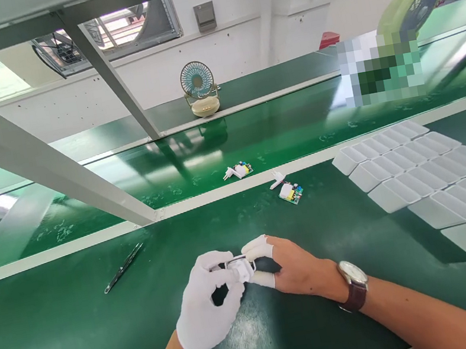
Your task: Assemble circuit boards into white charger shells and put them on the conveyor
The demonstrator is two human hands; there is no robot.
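White casing (243, 269) is clamped by left hand (205, 305) and right hand (296, 262) fingers, flanked by tweezers (120, 272) leftward and trays (382, 198) rightward.

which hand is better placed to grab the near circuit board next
Probably the right hand: the near circuit board lies closer to it than to the left hand. Both seem to hold the white part, so the right would first need freeing.

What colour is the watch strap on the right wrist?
The watch strap is dark brown, best seen in the head view.
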